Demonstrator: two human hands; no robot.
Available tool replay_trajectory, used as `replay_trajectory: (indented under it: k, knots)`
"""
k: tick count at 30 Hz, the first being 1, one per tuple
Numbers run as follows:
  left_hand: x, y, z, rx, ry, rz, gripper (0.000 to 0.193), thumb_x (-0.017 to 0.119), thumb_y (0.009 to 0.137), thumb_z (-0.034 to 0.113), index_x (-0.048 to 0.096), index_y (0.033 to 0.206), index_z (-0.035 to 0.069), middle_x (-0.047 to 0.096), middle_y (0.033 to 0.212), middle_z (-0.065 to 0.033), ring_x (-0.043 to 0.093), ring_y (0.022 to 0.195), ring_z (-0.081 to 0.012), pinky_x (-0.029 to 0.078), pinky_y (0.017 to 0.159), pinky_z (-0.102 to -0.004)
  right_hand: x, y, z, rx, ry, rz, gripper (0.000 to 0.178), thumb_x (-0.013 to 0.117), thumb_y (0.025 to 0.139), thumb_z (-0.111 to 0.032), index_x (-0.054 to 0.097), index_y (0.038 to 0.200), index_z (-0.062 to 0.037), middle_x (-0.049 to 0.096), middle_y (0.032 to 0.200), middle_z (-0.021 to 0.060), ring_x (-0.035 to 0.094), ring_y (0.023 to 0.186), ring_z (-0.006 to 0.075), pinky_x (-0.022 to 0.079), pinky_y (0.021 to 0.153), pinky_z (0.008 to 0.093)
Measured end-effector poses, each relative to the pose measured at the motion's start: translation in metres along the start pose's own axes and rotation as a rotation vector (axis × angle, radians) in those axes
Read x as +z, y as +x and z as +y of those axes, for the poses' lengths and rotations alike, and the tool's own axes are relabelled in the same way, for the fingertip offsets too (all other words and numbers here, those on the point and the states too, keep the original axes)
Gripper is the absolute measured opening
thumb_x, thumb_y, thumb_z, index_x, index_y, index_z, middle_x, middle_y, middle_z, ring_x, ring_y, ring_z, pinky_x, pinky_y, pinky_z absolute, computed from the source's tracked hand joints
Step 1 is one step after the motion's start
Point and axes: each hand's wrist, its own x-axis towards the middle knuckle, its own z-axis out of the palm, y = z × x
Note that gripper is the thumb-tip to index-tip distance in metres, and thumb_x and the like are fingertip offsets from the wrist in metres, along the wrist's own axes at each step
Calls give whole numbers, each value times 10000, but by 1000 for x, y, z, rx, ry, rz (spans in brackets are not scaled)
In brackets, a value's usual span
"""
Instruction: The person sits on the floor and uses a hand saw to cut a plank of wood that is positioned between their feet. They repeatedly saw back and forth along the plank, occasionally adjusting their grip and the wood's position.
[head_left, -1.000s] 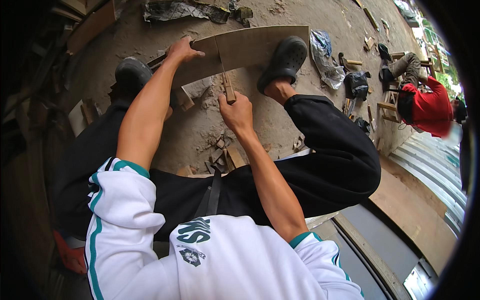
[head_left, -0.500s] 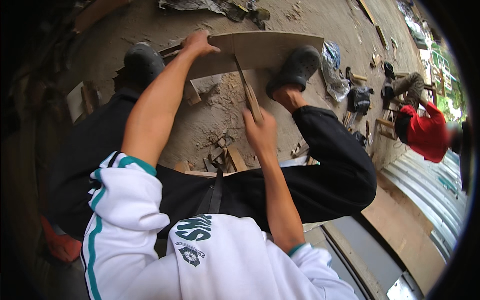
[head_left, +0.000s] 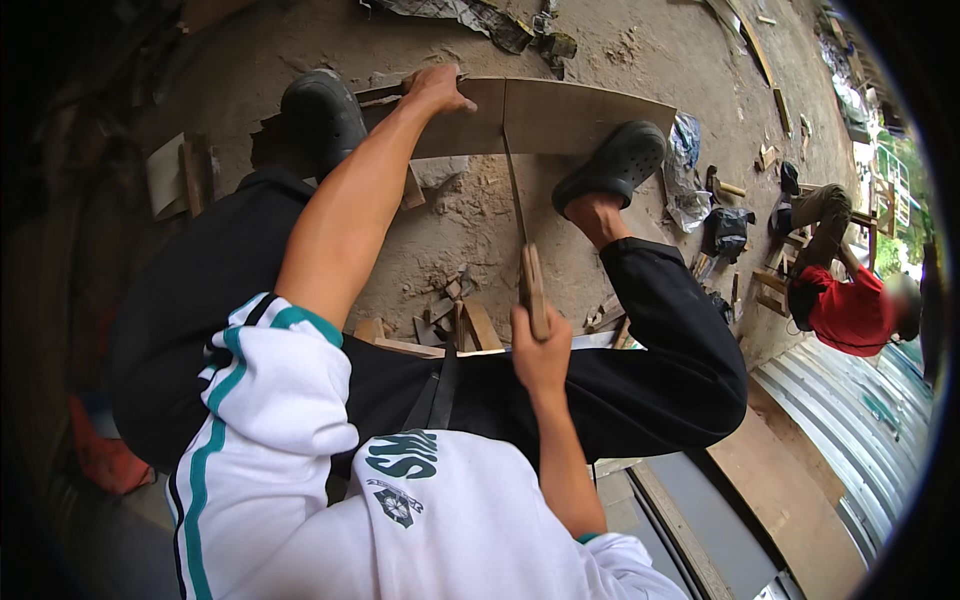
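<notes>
A handsaw (head_left: 517, 200) with a wooden handle is gripped in my right hand (head_left: 541, 350); its thin blade points away from me and meets a long flat wooden board (head_left: 585, 115). A dark line runs across the board at the blade's tip. My left hand (head_left: 437, 92) presses on the board's far edge, left of the line, its thumb stretched out along the face. My feet, in dark clogs, bear on the board: the right clog (head_left: 613, 168) at its right end, the left clog (head_left: 323, 120) at its left.
Wood offcuts (head_left: 470, 315) lie on the dusty floor between my legs. To the right are a hammer (head_left: 724, 185), a black bag (head_left: 729, 232) and crumpled plastic (head_left: 690, 205). A person in red (head_left: 845, 305) sits farther right, near corrugated metal sheeting (head_left: 850, 400).
My right hand has pulled the saw back toward me, so more of the blade shows. My left hand stays on the board. The whole view has shifted slightly.
</notes>
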Motion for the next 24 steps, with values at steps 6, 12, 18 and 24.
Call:
replay_trajectory:
  k: [6,12,18,24]
  knots:
    - [11,-2,28,95,17,6,821,825,620,521,565,1233,41,633,1187,-202,596,1119,-369,479,929,-477,50,106,43,-7,-67,87,233,598,843,-156,531,713,25,475,556,155,460,519,151,414,532,355]
    - [1,-6,3,45,44,12,786,812,627,537,584,1195,44,653,1137,-204,614,1084,-375,493,899,-489,3,24,-2,12,-95,-28,226,589,860,-167,571,734,21,504,556,65,466,528,110,412,526,323]
    - [-2,3,31,70,54,-18,775,810,622,546,597,1187,60,657,1138,-186,611,1085,-382,492,902,-491,41,143,42,-9,-77,3,245,568,860,-163,565,739,50,533,567,160,492,533,181,426,550,369]
    - [6,-1,0,2,43,19,794,819,625,537,587,1220,64,655,1143,-188,610,1092,-371,486,920,-481,8,46,25,-22,-67,-97,214,584,864,-159,585,757,27,557,598,94,491,542,130,419,547,330]
